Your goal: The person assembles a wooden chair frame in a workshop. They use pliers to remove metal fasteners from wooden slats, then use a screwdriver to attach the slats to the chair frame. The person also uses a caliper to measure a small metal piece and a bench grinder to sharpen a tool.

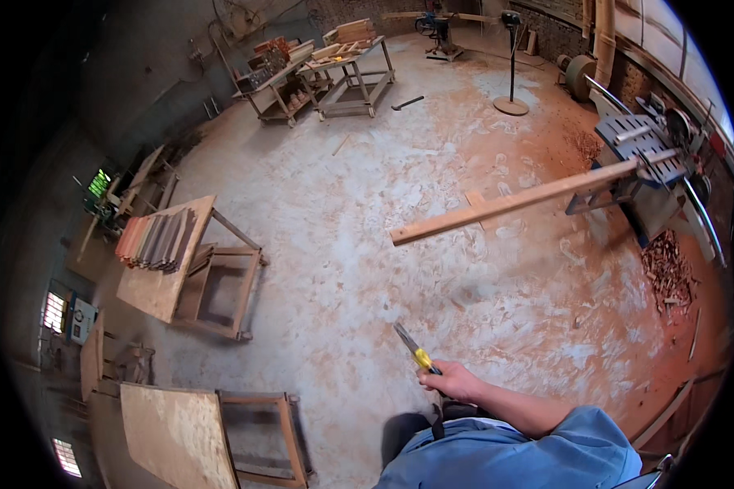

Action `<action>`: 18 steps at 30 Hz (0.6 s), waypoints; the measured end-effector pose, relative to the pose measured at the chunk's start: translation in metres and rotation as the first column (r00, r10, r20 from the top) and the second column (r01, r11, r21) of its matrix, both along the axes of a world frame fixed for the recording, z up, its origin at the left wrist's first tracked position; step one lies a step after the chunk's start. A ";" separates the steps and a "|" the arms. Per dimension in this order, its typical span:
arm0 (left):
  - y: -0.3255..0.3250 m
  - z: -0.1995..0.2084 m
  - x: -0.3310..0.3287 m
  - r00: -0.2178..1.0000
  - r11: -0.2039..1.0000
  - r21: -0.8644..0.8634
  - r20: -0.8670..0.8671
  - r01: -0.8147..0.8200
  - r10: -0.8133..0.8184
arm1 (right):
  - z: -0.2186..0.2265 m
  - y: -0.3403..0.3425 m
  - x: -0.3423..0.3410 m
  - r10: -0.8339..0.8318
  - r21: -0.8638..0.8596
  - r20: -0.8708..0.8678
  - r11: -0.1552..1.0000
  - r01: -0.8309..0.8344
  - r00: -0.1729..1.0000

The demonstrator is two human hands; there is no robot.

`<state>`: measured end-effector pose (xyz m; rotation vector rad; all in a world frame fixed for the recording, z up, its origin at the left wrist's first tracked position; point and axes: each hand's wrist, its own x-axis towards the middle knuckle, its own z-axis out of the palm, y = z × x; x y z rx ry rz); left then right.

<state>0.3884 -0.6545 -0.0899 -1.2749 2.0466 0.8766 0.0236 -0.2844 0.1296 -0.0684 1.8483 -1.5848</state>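
Observation:
My right hand (457, 381) is closed around the handle of a hand tool (422, 359) with a yellow and black grip and a straight, narrow grey metal blade. Its blade points up and to the left, away from my body, over the dusty floor (342, 269). The blade's exact kind is too small to make out. Nothing touches its tip. My right forearm comes in from the lower right out of a blue sleeve (579, 444). My left hand does not show.
A long wooden beam (514, 204) juts from a slotted machine table (640, 147) on the right, beside wood shavings (669, 273). Left stands a table (159, 285) with stacked wood strips (159, 240); nearer is another board-topped table (175, 436). Workbenches (355, 69) and a round-based stand (511, 106) are farther off.

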 end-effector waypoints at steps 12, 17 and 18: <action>-0.202 -0.047 -0.376 0.998 0.961 0.277 -0.058 -0.012 0.029 | -0.023 -0.169 -0.398 -0.534 -0.188 0.376 0.756 0.627 0.757; -0.357 0.027 -0.679 0.858 0.976 0.169 -0.472 -0.139 0.204 | -0.027 -0.197 -0.521 -0.668 -0.110 0.377 0.655 0.748 0.641; -0.384 0.038 -0.736 0.840 0.983 0.145 -0.514 -0.116 0.174 | -0.038 -0.199 -0.545 -0.708 -0.089 0.356 0.624 0.777 0.610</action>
